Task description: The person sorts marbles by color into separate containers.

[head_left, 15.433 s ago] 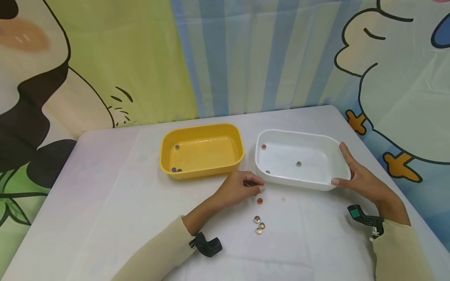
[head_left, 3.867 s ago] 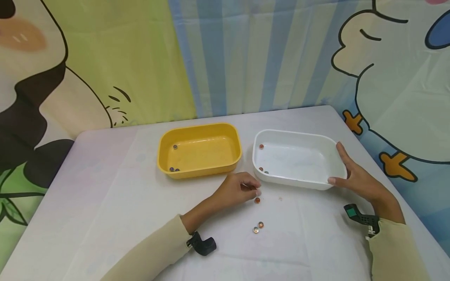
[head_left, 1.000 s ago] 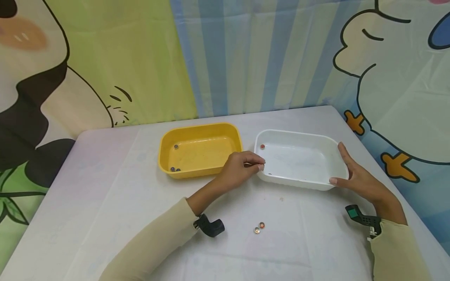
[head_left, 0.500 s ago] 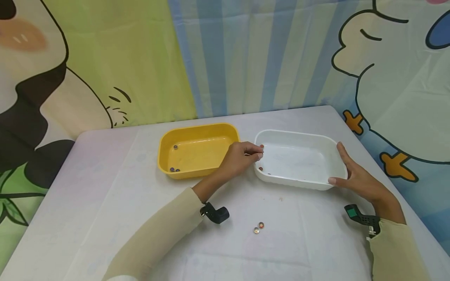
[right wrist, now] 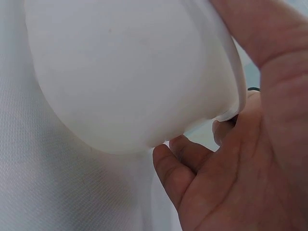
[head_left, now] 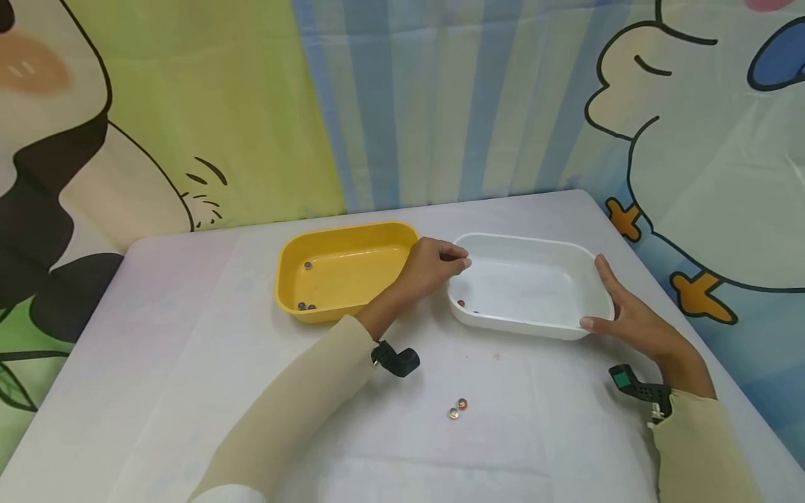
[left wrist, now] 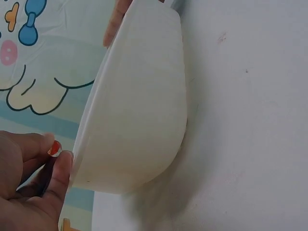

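Observation:
My left hand (head_left: 434,264) is over the left rim of the white tray (head_left: 534,331), thumb and index finger pinching a small red-and-clear bead (left wrist: 55,148). In the left wrist view that bead shows between the fingertips, right beside the tray's rim. My right hand (head_left: 641,325) grips the tray's right end, thumb at the near corner and fingers round the outer side. Inside the tray, a reddish bead (head_left: 461,303) lies in the near left corner. The tray's far left corner is hidden behind my left hand.
To the left stands a yellow tray (head_left: 339,313) with a few dark bead-like pieces (head_left: 307,265) in it; my left hand overlaps its right end. Two beads (head_left: 462,404) lie on the white tablecloth in front. A printed curtain (head_left: 402,105) hangs behind the table.
The reddish bead near my left fingers on the cloth was taken up after 3.9 s ago. My left hand has since moved back along the white tray's left rim; the right hand stays put.

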The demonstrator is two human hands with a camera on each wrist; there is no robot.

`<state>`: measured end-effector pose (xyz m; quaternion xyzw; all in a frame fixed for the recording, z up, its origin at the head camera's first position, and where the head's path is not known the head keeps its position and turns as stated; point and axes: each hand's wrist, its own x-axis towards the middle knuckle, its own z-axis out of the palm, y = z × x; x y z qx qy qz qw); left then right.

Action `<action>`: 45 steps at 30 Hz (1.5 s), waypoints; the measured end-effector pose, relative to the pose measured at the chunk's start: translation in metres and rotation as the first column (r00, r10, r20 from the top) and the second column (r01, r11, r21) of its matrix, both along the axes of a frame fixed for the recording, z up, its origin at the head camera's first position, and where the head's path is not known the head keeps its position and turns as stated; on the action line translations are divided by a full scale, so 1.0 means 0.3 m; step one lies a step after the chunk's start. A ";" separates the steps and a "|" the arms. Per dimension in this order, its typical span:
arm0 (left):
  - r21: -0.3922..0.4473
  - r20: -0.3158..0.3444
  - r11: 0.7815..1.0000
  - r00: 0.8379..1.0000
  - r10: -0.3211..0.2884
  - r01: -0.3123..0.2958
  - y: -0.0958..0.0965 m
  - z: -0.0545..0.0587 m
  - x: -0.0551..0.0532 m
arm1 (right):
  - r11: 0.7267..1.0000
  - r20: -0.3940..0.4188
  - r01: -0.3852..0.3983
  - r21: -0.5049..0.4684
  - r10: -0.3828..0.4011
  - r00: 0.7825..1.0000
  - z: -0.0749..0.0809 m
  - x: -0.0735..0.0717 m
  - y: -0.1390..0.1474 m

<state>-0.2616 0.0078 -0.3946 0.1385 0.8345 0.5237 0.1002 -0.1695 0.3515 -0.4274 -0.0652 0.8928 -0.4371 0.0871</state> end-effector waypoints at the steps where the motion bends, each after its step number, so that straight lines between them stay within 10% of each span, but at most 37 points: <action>1: -0.003 0.012 1.000 1.000 0.010 -0.010 0.003 0.000 -0.006 | 1.000 0.000 -0.004 0.000 0.004 1.000 -0.001 0.000 0.000; 16: 0.067 0.055 0.994 0.995 0.080 -0.083 0.009 -0.004 -0.024 | 1.000 -0.021 -0.016 0.004 0.016 1.000 0.003 0.007 -0.003; 24: 0.056 -0.006 0.998 1.000 -0.005 0.006 -0.004 0.001 0.013 | 1.000 -0.010 -0.013 0.001 0.013 1.000 -0.006 0.002 -0.003; 35: 0.135 -0.160 0.949 0.952 -0.262 0.284 -0.046 0.036 0.143 | 1.000 -0.012 -0.013 -0.020 0.013 1.000 0.002 -0.001 0.005; 45: 0.034 -0.184 0.928 0.915 -0.359 0.371 -0.082 -0.010 0.279 | 0.999 -0.026 -0.035 -0.035 0.035 0.999 -0.006 -0.002 0.006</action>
